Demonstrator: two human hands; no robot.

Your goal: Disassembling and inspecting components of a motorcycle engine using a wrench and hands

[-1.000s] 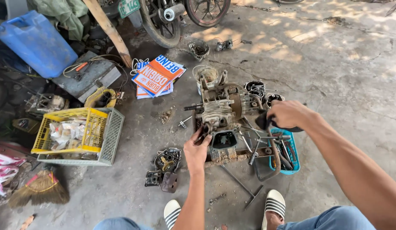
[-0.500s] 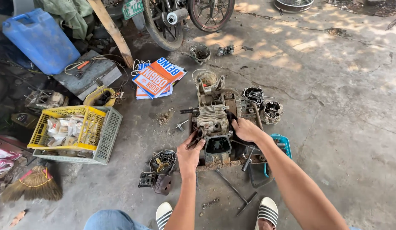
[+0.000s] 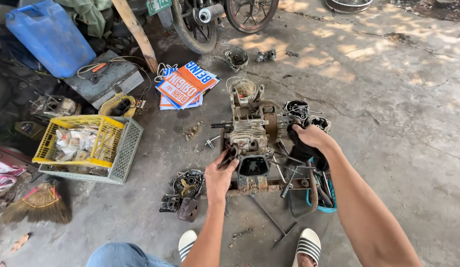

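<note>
On a stained concrete workshop floor [image 3: 388,99], a person crouches over a dismantled small engine. At far left stands a blue plastic jerrycan [image 3: 49,37]; nearer lie a yellow crate [image 3: 74,141] stacked in a grey basket [image 3: 126,155] and a straw broom [image 3: 39,205]. Printed orange and blue placards [image 3: 185,84] lie toward the middle, below a parked motorcycle's wheels [image 3: 193,27].

At centre, the engine block [image 3: 249,133] sits on the floor just beyond the person's sandalled feet, its casing open and a square port gaping on the near side. The left hand [image 3: 219,175] presses against the block's near left corner, fingers curled onto the metal; whether they pinch a small part cannot be told. Loose covers and gears [image 3: 186,188] lie just left of it, and long T-handled wrenches [image 3: 277,225] lie near the feet.

The right hand [image 3: 309,138] is clenched around a dark rag [image 3: 301,151] at the block's right side, above a blue tray of tools [image 3: 324,195].

Judging by the scattered parts, the strip-down looks well advanced, while the core block remains in one piece.
</note>
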